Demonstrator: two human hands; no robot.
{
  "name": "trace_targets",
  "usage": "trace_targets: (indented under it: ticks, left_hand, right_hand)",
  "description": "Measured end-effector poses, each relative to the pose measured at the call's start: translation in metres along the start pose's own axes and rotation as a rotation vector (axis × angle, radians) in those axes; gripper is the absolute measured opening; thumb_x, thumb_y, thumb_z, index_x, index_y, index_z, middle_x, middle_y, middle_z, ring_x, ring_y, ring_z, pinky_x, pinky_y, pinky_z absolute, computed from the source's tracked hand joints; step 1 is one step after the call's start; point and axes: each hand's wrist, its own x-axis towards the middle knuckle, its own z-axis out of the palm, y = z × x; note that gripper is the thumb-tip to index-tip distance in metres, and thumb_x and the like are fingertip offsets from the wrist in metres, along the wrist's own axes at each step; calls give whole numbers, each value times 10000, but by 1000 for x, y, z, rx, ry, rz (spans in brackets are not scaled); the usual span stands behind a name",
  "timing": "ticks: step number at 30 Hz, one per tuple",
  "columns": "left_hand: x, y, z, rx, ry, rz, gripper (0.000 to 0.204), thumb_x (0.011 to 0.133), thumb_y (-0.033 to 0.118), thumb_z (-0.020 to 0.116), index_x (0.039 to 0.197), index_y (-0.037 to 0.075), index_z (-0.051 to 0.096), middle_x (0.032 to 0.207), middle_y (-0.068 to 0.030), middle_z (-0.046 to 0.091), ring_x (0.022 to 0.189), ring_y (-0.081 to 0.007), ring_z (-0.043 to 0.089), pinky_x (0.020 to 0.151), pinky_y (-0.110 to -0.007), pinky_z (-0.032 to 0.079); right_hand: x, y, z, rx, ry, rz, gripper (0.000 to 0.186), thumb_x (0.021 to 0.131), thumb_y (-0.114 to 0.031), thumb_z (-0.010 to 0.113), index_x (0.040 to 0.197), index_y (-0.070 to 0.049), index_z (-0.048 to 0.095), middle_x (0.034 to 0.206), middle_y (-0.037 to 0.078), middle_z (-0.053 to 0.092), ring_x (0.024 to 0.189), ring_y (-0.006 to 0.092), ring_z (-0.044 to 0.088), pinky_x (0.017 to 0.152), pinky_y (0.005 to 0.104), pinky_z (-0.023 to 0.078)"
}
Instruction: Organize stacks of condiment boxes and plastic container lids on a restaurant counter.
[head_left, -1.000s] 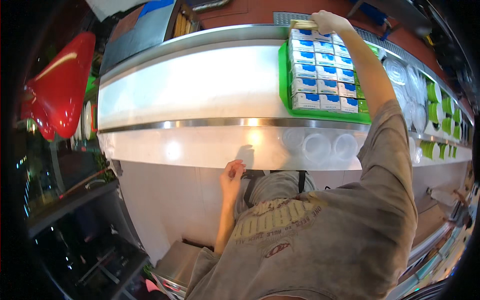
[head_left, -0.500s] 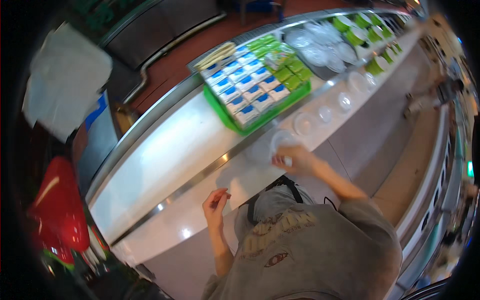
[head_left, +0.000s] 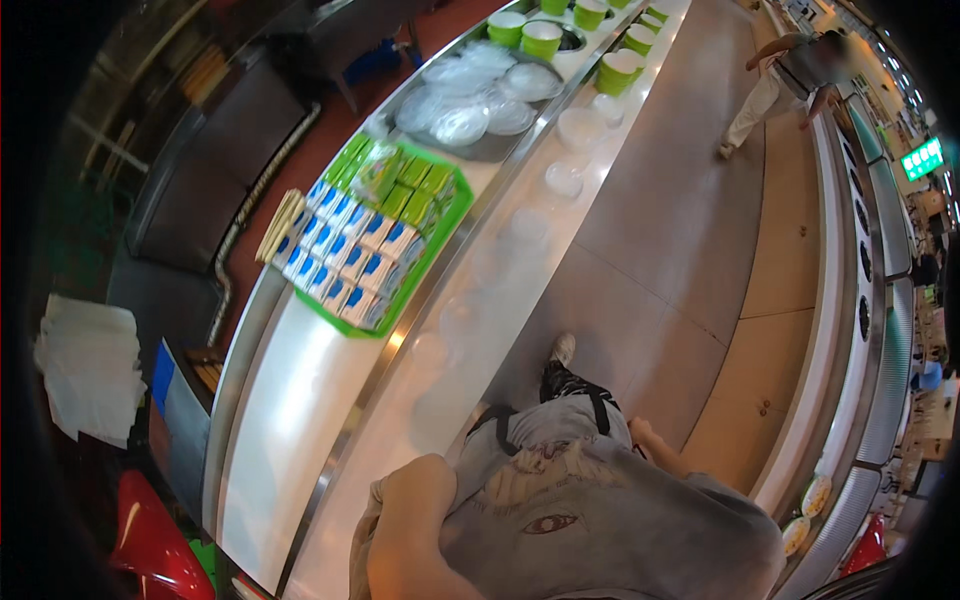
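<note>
My left arm (head_left: 410, 520) is bent at the lower edge, and its hand is not visible. At my right side the right forearm (head_left: 658, 447) shows in part beside my shirt; its fingers are hidden, so what they hold cannot be told. Closest to my arms is the counter's front ledge (head_left: 385, 450), with a row of translucent round plastic pieces, among them a lid (head_left: 430, 350), a cup-like piece (head_left: 565, 180) and a larger round one (head_left: 582, 128). Several are smeared by motion.
A green tray (head_left: 452, 225) holds blue-and-white and green packets. Beyond it are a metal tray of wrapped clear plastic dishes (head_left: 462, 118) and green paper tubs (head_left: 541, 40). A red glossy object (head_left: 150, 535) stands at lower left. Another person (head_left: 765, 95) walks in the aisle.
My view has turned and shifted along the counter. Both hands have left the ledge and dropped out of sight beside my body. One of my feet now shows on the floor.
</note>
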Motion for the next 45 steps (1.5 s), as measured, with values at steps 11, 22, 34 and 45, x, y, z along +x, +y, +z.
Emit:
trace_targets:
  ticks: [11, 22, 34, 45]
  left_hand:
    - [87, -168, -67, -21, -120, 2, 192, 865, 283, 720, 941, 107, 727, 736, -6, 536, 591, -137, 533, 501, -263, 401]
    - [108, -240, -127, 30, -62, 25, 220, 864, 334, 728, 991, 154, 729, 673, 47, 453, 565, -94, 482, 483, -253, 359]
    - [55, -317, -293, -169, -51, 36, 147, 873, 196, 724, 951, 74, 748, 822, -53, 651, 657, -193, 628, 538, -279, 476]
    - [-52, -350, -381, 493, 1191, -818, 162, 676, 17, 815, 808, 105, 786, 985, -82, 694, 830, -163, 640, 699, -257, 483]
  right_hand:
    - [66, 53, -102, 690, 381, 161, 260, 843, -205, 651, 1000, -12, 724, 849, 183, 709, 759, 291, 705, 678, 408, 571]
    - [137, 69, -211, 780, 112, 182, 216, 844, -229, 681, 947, -54, 755, 742, 76, 708, 609, 158, 660, 575, 312, 541]
    - [196, 67, -399, 581, 96, 122, 269, 841, -302, 669, 975, -86, 758, 810, 104, 726, 723, 198, 700, 697, 334, 554]
    - [307, 61, -576, 533, 153, -147, 191, 945, -150, 593, 1013, -7, 700, 764, 73, 672, 604, 139, 631, 536, 295, 562]
